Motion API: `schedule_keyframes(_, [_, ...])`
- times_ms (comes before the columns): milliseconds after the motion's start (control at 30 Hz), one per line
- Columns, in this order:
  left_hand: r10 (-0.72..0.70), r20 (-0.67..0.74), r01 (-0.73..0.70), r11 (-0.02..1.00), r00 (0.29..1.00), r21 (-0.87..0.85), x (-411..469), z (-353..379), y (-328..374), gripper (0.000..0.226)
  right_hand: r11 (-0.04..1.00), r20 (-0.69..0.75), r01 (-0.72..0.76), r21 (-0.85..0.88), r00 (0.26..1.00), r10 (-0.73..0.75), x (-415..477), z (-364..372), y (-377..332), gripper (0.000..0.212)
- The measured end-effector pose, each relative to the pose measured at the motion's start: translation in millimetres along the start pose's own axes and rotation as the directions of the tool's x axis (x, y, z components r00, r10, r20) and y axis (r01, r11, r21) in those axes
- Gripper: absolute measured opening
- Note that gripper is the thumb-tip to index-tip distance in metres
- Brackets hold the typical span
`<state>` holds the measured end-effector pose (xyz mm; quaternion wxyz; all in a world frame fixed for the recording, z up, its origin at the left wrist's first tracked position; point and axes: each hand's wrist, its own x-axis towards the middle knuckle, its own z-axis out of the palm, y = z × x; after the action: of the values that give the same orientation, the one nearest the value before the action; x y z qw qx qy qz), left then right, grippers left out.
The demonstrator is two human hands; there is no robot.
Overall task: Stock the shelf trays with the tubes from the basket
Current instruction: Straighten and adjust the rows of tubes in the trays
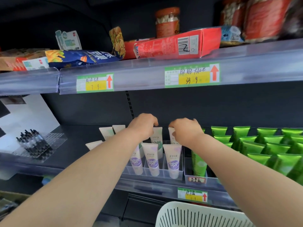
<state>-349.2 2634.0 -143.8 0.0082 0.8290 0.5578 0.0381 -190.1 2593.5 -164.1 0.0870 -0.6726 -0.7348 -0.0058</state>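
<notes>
My left hand [144, 124] pinches one white tube [157, 136], my right hand [186, 131] a second tube [171, 133] — pushed down crooked, either could topple the near purple tubes [153, 161].

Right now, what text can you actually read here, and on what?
"7 9": left upper price tag, handwritten.
"59 9": right upper price tag, handwritten.
"2": red box, beside barcode.
Tubes, blue bag, lower price tag: too blurred to read.
</notes>
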Motion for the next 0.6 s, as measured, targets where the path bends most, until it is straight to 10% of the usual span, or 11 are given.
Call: schedule_keyframes(600, [-0.024,-0.048,0.025,1.000,0.999,0.019,13,8,-5,0.023,0.995,-0.047,-0.009,-0.099,0.999,0.005,9,3,2,0.029])
